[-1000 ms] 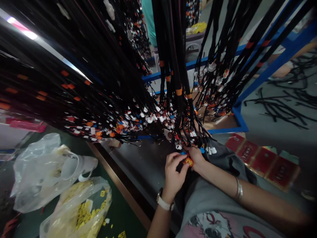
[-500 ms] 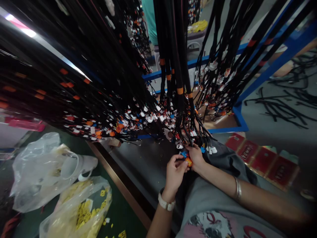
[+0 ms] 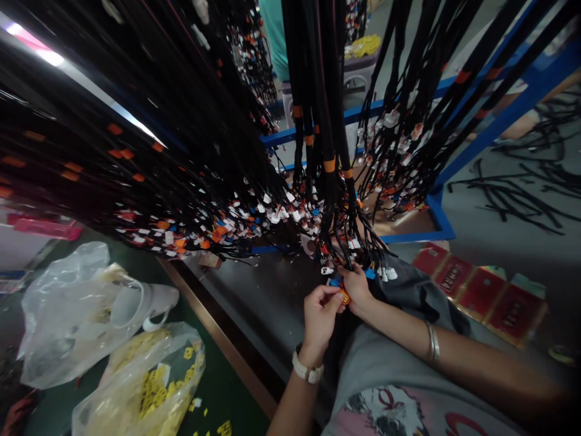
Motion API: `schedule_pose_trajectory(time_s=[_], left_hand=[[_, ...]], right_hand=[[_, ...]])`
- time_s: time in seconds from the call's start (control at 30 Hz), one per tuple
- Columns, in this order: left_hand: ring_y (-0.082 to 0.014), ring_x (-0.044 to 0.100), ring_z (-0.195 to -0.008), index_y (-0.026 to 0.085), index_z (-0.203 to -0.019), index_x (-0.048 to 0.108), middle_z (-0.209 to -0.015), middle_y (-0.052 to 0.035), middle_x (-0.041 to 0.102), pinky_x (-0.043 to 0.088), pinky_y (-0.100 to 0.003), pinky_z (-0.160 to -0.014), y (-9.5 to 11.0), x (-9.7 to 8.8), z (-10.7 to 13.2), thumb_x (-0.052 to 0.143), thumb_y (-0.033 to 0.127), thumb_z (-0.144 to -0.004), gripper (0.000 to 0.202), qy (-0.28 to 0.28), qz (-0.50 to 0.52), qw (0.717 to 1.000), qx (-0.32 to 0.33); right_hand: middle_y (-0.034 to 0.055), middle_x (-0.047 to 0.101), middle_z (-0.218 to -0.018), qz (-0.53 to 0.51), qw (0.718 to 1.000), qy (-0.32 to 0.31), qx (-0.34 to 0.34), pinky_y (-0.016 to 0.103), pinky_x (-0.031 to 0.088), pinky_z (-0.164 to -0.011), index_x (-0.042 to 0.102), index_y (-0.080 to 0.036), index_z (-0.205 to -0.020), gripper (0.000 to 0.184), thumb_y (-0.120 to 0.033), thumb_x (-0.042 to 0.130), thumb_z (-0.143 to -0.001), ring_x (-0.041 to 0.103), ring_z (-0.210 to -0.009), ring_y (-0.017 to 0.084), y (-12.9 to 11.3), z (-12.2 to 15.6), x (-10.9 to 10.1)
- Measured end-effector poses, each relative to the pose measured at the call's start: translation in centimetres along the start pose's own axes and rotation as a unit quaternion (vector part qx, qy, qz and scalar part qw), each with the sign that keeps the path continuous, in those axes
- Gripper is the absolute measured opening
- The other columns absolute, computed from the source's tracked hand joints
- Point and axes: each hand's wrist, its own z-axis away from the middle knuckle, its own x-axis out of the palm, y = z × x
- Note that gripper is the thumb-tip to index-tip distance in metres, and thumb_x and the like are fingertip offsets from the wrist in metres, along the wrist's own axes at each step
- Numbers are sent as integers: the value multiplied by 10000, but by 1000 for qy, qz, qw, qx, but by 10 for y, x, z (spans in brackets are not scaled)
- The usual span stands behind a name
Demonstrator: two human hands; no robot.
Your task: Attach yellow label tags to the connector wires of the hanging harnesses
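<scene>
My left hand [image 3: 320,315] and my right hand [image 3: 358,287] meet over my lap, both pinched on a small orange connector [image 3: 345,296] at the end of a hanging black wire harness [image 3: 333,181]. A blue connector [image 3: 335,281] shows just above my fingers. The harness bundle, ringed with orange tape, drops from above and fans out into thin wires with white, blue and red plugs right over my hands. A white watch is on my left wrist and a metal bangle on my right forearm.
Many more black harnesses [image 3: 149,157] hang to the left and right on a blue rack [image 3: 438,212]. On the green table lie a clear bag [image 3: 77,309] and a bag of yellow parts [image 3: 149,381]. Red cartons [image 3: 481,290] and loose cables [image 3: 521,194] lie on the floor. A person in teal [image 3: 275,36] stands behind.
Both hands have shifted slightly up and closer together around the orange connector; my left fingers have closed more tightly on it. The harnesses have hardly moved.
</scene>
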Motion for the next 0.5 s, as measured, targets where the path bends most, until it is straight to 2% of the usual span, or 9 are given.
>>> schedule_pose_trajectory(time_s=[0.23, 0.5], left_hand=[[-108, 556, -544, 131, -780, 674, -679, -40, 652, 472, -230, -533, 1, 0, 1, 646, 330, -719, 210, 17, -53, 998, 31], [-146, 606, -721, 144, -846, 687, -806, -61, 691, 484, -269, -701, 6, -1, 3, 697, 259, -670, 211, -23, -39, 998, 45]], right_hand=[[-78, 513, -505, -7, 999, -4, 32, 219, 315, -394, 518, -201, -689, 187, -232, 635, -546, 404, -389, 74, -4, 6, 2], [-90, 485, -476, -28, 997, -6, 73, 212, 298, -373, 475, -202, -638, 181, -156, 611, -529, 386, -376, 72, -9, 1, 2]])
